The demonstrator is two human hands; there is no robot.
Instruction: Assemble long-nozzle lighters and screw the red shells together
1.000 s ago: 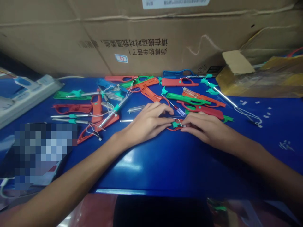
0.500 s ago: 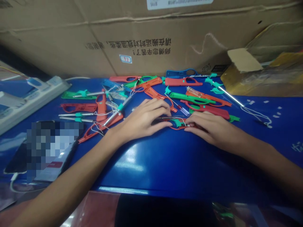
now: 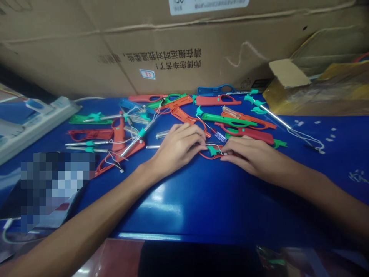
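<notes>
Between my hands lies a red lighter shell half (image 3: 205, 156) with a green trigger (image 3: 212, 150) and thin white wires in its handle loop. My left hand (image 3: 183, 145) closes on its left part, thumb against the fingers, while a metal tube (image 3: 152, 147) sticks out beyond that hand. At the right end my right hand (image 3: 245, 152) pinches the shell; a small white tip shows by the thumb, and the rest is covered by the fingers. Just behind lies a screwdriver (image 3: 218, 135) with a clear purple handle.
Loose lighter shells (image 3: 250, 135) and metal tubes with wires (image 3: 135, 139) lie behind and left of my hands. A large cardboard box (image 3: 121, 38) stands at the back. Phones (image 3: 72, 192) and a power strip (image 3: 62, 111) are at left, a taped carton (image 3: 288, 98) at right.
My left hand has shifted slightly right against the table, and its thumb has drawn in toward the fingers. The metal tube now shows left of it. The whole view has moved a little.
</notes>
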